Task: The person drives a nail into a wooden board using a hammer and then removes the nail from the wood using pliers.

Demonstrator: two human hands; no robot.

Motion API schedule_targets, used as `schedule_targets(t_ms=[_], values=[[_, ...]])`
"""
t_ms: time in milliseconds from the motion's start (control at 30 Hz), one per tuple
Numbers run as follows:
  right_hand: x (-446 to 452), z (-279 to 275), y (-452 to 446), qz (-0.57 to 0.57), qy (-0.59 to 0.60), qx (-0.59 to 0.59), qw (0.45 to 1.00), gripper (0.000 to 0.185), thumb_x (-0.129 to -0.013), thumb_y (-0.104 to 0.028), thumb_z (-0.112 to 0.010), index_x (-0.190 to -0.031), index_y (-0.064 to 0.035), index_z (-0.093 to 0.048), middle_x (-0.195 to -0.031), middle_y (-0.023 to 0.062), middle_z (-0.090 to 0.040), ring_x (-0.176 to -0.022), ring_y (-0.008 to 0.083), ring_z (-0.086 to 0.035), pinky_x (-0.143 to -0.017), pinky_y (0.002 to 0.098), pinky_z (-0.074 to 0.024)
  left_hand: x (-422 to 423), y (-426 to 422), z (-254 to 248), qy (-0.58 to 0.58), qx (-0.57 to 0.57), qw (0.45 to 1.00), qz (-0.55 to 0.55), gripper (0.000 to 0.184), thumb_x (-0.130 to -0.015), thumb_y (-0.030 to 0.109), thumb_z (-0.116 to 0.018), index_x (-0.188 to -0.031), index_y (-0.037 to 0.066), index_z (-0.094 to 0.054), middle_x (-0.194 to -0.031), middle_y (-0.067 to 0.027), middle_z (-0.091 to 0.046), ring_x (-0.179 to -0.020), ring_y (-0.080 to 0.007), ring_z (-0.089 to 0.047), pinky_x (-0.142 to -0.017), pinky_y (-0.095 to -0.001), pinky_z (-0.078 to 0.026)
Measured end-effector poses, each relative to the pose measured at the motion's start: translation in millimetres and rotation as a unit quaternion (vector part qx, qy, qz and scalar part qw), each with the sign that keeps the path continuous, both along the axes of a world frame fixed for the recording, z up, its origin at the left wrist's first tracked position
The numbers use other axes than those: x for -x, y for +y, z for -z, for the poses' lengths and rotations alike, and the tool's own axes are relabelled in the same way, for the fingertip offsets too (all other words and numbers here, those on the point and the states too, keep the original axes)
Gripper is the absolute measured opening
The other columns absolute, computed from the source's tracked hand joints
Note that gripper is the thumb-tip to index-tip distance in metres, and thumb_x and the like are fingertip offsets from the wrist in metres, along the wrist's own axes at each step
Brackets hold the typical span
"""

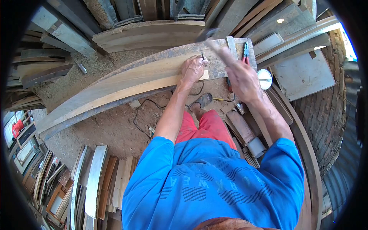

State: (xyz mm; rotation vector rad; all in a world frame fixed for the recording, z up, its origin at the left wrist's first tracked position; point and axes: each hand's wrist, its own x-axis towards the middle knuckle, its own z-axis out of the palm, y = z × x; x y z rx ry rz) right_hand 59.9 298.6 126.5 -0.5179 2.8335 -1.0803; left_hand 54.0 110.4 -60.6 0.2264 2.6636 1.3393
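Note:
On the right end of a long curved board [142, 75], my left hand [193, 70] is closed around a small dark nail-like piece [202, 56], its side resting on the wood. My right hand [242, 78], blurred by motion, grips the wooden handle of a hammer [219, 50] just to the right. The hammer's dark head is smeared and raised above the bench. The board lies on a rough wooden bench [218, 69].
Pliers with red handles [245, 53] lie at the bench's right end, near a round white container [264, 79]. Sawdust [97, 71] and stacked planks lie beyond. A black cable [137, 115] crosses the floor near a sandaled foot [202, 101].

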Motion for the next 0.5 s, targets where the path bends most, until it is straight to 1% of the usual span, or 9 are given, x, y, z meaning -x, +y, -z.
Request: schedule_targets(t_ms=[33,67,133,200,267,367,400,467,500], values=[[10.8,-7.7,3.8,-0.016,-0.143,-0.115,0.983,0.058,-0.103,-0.010,-0.060,-0.159,-0.0142,-0.048,-0.127,0.0290,-0.070,-0.113,0.0463,-0.069,-0.097,0.0492,-0.0551,-1.6,-0.6,0.6,-0.001,0.012,1.000,0.002,0.015,-0.097,0.022,-0.070,-0.103,0.011,-0.077,-0.095,-0.0158,-0.076,-0.092,-0.0389,-0.073,-0.079,-0.0483,-0.057],[14.7,-16.7,6.7,-0.027,-0.286,-0.226,0.931,0.059,-0.102,-0.009,-0.061,-0.159,-0.0143,-0.048,-0.127,0.0290,-0.069,-0.113,0.0467,-0.069,-0.097,0.0493,-0.0551,-7.8,-0.2,4.7,-0.007,0.023,1.000,0.008,0.015,-0.097,0.022,-0.070,-0.103,0.011,-0.077,-0.096,-0.0157,-0.076,-0.091,-0.0390,-0.073,-0.079,-0.0482,-0.057],[15.4,-38.3,2.1,0.006,-0.172,-0.098,0.980,0.060,-0.102,-0.008,-0.060,-0.160,-0.0153,-0.046,-0.125,0.0295,-0.070,-0.110,0.0469,-0.070,-0.096,0.0505,-0.0547,1.1,2.4,9.9,-0.005,0.043,0.999,0.007,0.018,-0.099,0.026,-0.069,-0.102,0.009,-0.076,-0.096,-0.0148,-0.077,-0.090,-0.0373,-0.074,-0.079,-0.0471,-0.057],[4.3,-41.9,-1.7,0.025,-0.067,0.020,0.997,0.061,-0.103,-0.009,-0.060,-0.162,-0.0158,-0.044,-0.123,0.0292,-0.071,-0.109,0.0470,-0.071,-0.095,0.0503,-0.0542,-4.3,4.0,4.9,-0.003,-0.027,1.000,-0.016,0.020,-0.100,0.027,-0.069,-0.101,0.008,-0.075,-0.094,-0.0153,-0.076,-0.088,-0.0363,-0.074,-0.079,-0.0468,-0.056],[4.4,-46.7,-1.3,0.040,-0.091,0.048,0.994,0.060,-0.103,-0.009,-0.060,-0.161,-0.0153,-0.045,-0.123,0.0294,-0.071,-0.109,0.0464,-0.071,-0.095,0.0492,-0.0542,2.8,3.4,-8.1,-0.008,-0.098,0.994,-0.036,0.022,-0.101,0.027,-0.069,-0.101,0.006,-0.073,-0.091,-0.0152,-0.076,-0.087,-0.0340,-0.074,-0.078,-0.0457,-0.056],[5.4,-46.2,-0.3,0.057,-0.161,0.061,0.983,0.059,-0.104,-0.009,-0.060,-0.161,-0.0152,-0.046,-0.124,0.0291,-0.071,-0.110,0.0454,-0.071,-0.096,0.0476,-0.0541,-1.6,2.0,-12.9,-0.013,-0.074,0.996,-0.042,0.024,-0.102,0.031,-0.069,-0.101,0.006,-0.072,-0.096,-0.0171,-0.073,-0.086,-0.0366,-0.071,-0.076,-0.0464,-0.056],[9.1,-44.7,2.3,0.064,-0.186,0.058,0.979,0.059,-0.104,-0.009,-0.060,-0.160,-0.0152,-0.047,-0.124,0.0289,-0.071,-0.110,0.0451,-0.072,-0.096,0.0471,-0.0541,-4.2,1.7,-8.6,0.074,-0.097,0.992,-0.041,0.024,-0.105,0.028,-0.066,-0.097,0.006,-0.071,-0.089,-0.0172,-0.073,-0.081,-0.0368,-0.072,-0.071,-0.0449,-0.056],[9.0,-29.1,6.0,0.054,-0.123,0.056,0.989,0.057,-0.105,-0.011,-0.059,-0.161,-0.0152,-0.047,-0.103,0.0231,-0.071,-0.082,0.0287,-0.066,-0.080,0.0402,-0.0544,-2.0,3.5,8.2,0.024,-0.105,0.991,-0.077,0.023,-0.105,0.025,-0.065,-0.098,0.004,-0.071,-0.084,-0.0131,-0.075,-0.075,-0.0274,-0.075,-0.069,-0.0405,-0.058],[8.9,-27.7,7.5,0.050,-0.122,0.051,0.990,0.057,-0.105,-0.011,-0.059,-0.161,-0.0147,-0.047,-0.103,0.0233,-0.071,-0.081,0.0291,-0.066,-0.079,0.0406,-0.0544,-0.2,4.8,11.6,-0.003,-0.108,0.990,-0.096,0.023,-0.105,0.023,-0.064,-0.098,0.003,-0.072,-0.081,-0.0111,-0.077,-0.072,-0.0226,-0.077,-0.068,-0.0383,-0.059]])
